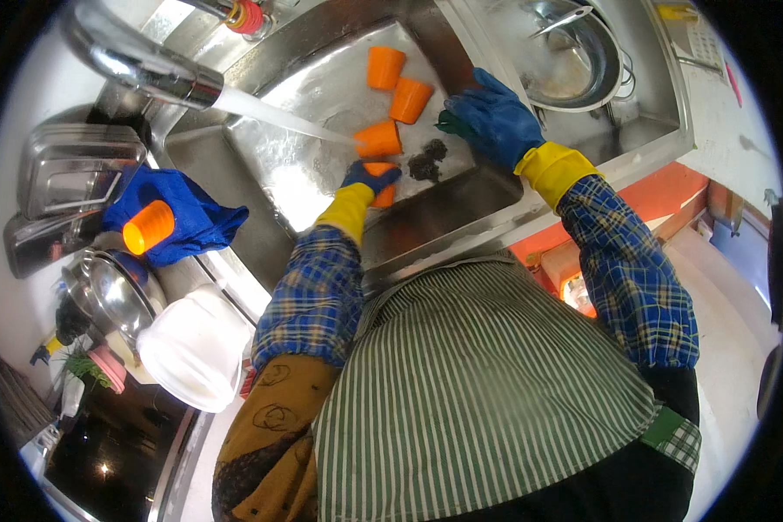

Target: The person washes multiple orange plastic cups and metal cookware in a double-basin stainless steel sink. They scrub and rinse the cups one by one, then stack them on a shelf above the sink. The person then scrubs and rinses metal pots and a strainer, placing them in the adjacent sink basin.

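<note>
My left hand (369, 177), in a blue rubber glove with a yellow cuff, grips an orange cup (383, 197) low in the stainless steel sink (199, 156). Just above it, water from the chrome faucet (156, 72) runs onto a second orange cup (378, 139). Two more orange cups (385, 67) (411, 100) lie farther up the sink floor. My right hand (496, 121), gloved the same way, is over the sink's right side with a dark green scouring pad (452, 124) under its fingers. A dark scrubber (429, 160) lies between the hands.
A pan (561, 59) with a ladle stands in the right basin. On the left counter, another orange cup (148, 227) rests on a blue cloth (196, 212), near metal trays (81, 166), steel bowls (121, 287) and a white tub (196, 346).
</note>
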Motion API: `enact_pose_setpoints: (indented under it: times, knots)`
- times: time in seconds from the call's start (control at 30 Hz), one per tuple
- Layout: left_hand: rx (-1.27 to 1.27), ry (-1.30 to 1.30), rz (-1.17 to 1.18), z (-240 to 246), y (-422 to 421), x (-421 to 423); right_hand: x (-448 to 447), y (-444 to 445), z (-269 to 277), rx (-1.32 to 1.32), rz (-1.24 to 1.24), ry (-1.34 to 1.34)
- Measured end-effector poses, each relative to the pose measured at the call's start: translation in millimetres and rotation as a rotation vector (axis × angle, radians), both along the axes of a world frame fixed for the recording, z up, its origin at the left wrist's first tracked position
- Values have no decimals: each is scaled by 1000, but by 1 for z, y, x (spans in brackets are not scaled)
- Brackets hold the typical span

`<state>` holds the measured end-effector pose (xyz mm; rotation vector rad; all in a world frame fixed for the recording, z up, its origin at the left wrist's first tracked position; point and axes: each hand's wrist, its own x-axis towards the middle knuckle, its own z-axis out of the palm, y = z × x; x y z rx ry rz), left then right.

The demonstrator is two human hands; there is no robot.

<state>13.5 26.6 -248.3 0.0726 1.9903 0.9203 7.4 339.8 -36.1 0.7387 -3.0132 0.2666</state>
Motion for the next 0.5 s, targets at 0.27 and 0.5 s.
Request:
enact_pose_setpoints:
  times: [0.27,0.5]
  knots:
    - [962,-904,1205,95,3,-30,1,0,-7,45,-2,-41]
    - [1190,-739,1043,156,19,-41,0,10,-14,6,63,5]
